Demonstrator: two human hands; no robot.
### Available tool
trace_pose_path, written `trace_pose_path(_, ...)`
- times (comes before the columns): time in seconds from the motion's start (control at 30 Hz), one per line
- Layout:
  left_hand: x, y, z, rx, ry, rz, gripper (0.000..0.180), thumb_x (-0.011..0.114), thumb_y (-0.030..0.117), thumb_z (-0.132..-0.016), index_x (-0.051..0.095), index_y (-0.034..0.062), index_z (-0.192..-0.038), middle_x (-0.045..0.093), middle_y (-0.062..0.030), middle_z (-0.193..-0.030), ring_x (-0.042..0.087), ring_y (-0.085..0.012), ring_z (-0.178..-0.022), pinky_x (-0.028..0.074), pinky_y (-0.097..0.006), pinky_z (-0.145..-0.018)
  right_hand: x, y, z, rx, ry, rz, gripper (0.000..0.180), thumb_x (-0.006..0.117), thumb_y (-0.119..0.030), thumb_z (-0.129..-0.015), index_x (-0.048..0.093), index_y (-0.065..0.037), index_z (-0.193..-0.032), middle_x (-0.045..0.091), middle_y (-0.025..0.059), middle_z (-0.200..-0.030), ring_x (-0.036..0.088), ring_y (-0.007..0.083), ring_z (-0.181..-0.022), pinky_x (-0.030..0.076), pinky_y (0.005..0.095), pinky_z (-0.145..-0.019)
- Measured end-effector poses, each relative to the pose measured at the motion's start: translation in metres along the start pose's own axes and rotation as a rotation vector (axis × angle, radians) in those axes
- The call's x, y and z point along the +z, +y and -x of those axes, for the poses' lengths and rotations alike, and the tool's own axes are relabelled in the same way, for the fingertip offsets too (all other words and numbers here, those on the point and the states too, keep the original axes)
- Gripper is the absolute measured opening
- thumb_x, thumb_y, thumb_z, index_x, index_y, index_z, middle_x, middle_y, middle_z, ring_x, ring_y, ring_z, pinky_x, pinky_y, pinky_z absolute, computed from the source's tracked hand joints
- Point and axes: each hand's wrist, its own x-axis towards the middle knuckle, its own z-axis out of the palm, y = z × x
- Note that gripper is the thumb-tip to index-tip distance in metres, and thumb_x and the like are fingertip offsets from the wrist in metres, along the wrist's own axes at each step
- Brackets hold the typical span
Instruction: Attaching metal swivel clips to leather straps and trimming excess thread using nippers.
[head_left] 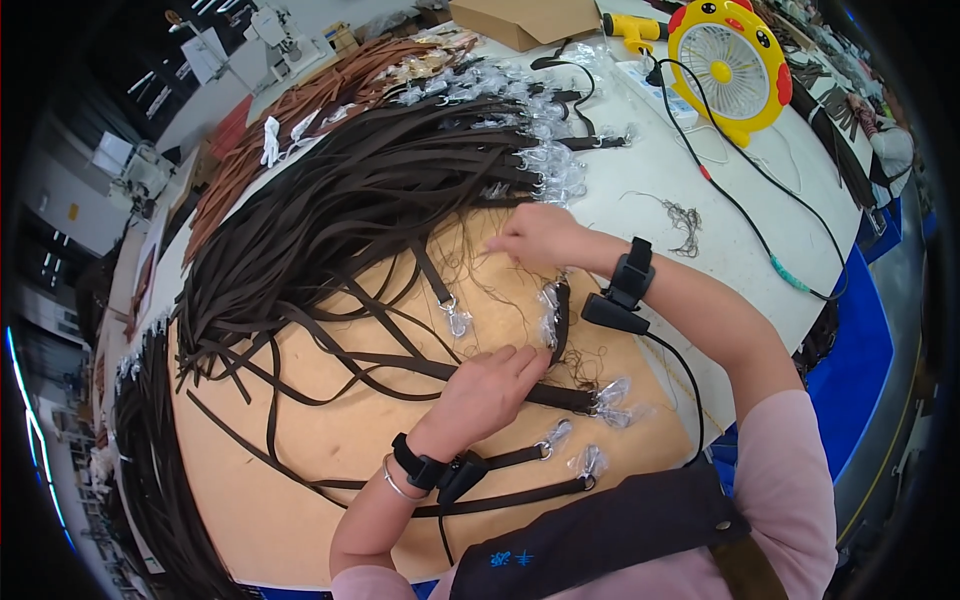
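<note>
dark strap (562,397): partly hidden under left hand (490,393) | cardboard box (522,20): cut off at top edge

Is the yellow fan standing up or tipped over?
Standing up: the fan has its cartoon eyes at the top and its bottom down on the white table.

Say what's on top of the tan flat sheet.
Dark brown flat straps, plastic-wrapped metal clips and thin brown threads lie on it. What the left hand, right hand and dark brown strap pile cover on the tan sheet can't be seen.
</note>
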Motion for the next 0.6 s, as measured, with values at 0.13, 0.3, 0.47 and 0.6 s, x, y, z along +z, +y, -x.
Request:
trace_pose_path(0.13,0.001,-0.001,0.004,0.033,-0.012,-0.021,0.057,0.076,0.005,-0.063,0.061,0.0045,-0.118,0.061,-0.0066,-0.095,0.064,-0.0243,-0.085,0.052,-0.035,-0.072,-0.039,0.051,0.015,0.086,0.211,-0.083,0.054,0.059,-0.055,-0.093,0.077,-0.009,-0.073,0.071,0.0102,-0.071,0.069,0.0291,-0.073,0.053,0.0392,-0.071)
trace_pose_path(0.3,0.001,-0.002,0.002,0.034,-0.014,-0.047,0.058,0.076,0.006,-0.063,0.062,0.0059,-0.119,0.060,-0.0060,-0.093,0.064,-0.0237,-0.083,0.052,-0.035,-0.070,-0.049,0.064,0.028,0.122,0.025,0.000,0.056,0.059,-0.055,-0.093,0.076,-0.008,-0.068,0.068,0.0124,-0.067,0.066,0.0296,-0.068,0.051,0.0390,-0.069)
trace_pose_path(0.47,-0.001,0.002,0.001,0.027,-0.032,-0.045,0.054,0.072,0.002,-0.065,0.062,0.0062,-0.118,0.059,-0.0061,-0.091,0.064,-0.0235,-0.082,0.052,-0.035,-0.069,-0.027,0.053,0.017,0.028,-0.045,-0.034,0.054,0.063,-0.054,-0.091,0.076,-0.008,-0.066,0.064,0.0130,-0.060,0.064,0.0273,-0.065,0.050,0.0387,-0.067)
trace_pose_path(0.6,0.001,-0.003,0.001,0.004,0.000,-0.075,0.053,0.070,0.001,-0.066,0.062,0.0065,-0.117,0.058,-0.0058,-0.090,0.064,-0.0247,-0.080,0.053,-0.036,-0.069,-0.036,0.051,0.022,0.054,0.173,-0.145,0.053,0.062,-0.055,-0.092,0.075,-0.010,-0.067,0.063,0.0111,-0.059,0.064,0.0279,-0.065,0.050,0.0387,-0.066)
